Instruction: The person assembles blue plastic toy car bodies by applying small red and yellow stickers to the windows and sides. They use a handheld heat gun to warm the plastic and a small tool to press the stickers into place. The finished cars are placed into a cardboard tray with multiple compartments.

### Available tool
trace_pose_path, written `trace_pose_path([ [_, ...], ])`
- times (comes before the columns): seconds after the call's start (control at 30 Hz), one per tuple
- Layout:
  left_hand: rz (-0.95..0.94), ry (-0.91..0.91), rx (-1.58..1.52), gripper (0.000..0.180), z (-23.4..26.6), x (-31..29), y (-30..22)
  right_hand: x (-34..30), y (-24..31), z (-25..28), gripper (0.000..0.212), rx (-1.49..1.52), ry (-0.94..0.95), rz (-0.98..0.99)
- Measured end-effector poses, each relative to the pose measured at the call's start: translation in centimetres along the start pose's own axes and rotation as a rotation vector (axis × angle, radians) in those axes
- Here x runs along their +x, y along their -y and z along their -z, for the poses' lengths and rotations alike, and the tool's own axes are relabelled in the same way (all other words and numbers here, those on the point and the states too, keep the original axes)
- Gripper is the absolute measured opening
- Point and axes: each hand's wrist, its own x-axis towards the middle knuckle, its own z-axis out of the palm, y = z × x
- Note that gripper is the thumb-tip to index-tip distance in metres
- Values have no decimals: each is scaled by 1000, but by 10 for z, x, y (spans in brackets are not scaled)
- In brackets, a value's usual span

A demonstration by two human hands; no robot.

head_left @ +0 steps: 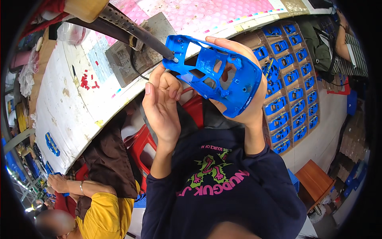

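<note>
1. Crowded workshop, bent at the rim; the white worktable (75, 119) sweeps across the upper left, and everything below is placed against it.
2. Co-worker in a yellow sleeve (105, 207), seated along the worktable's left stretch; what their hand (59, 183) has hold of is mostly hidden and cut small.
3. Brown board (250, 39), right of the worktable, bearing rows of blue pieces (275, 106), seemingly spaced out so they don't rub (a guess); the far ones blur.
4. Dark rod tool (149, 41), slanting over the worktable; tip meets the shell's narrow end, though contact or a hair's gap can't be told. Upper end runs out of view.
5. Blue car shell (234, 85), held up off the worktable's near edge, hollow inside facing the camera, likely so the tip can get at it.
6. Right hand (254, 99) grips the shell from behind and along its side, probably to steady it; most fingers hidden.
7. Left hand (163, 107) loosely curled, thumb free, index fingertip at the shell's corner (pressing or just resting, unclear).
8. Red bits (85, 82), scattered on the worktable; too tiny to identify.
</note>
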Motion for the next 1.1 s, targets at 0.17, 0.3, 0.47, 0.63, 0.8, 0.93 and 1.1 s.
trace_pose_path([
  [0.17,-13,5,-12,59,-1,-1,-1,1,3,1,55,9,-9,1],
  [0.3,-17,62,-83,58,3,-2,1,2,4,1,54,3,-3,15],
  [0.47,-14,24,-28,61,-1,-2,-1,3,5,2,54,-25,9,22],
  [0.63,-28,107,-85,61,8,-4,4,2,3,2,54,5,-11,21],
  [0.8,-13,92,-79,62,7,-2,3,3,3,-1,55,45,-38,22],
  [0.93,-5,81,-75,62,7,-3,2,5,-1,0,55,6,-41,72],
  [1.1,11,80,-87,61,7,-4,1,6,5,0,56,7,-35,15],
])
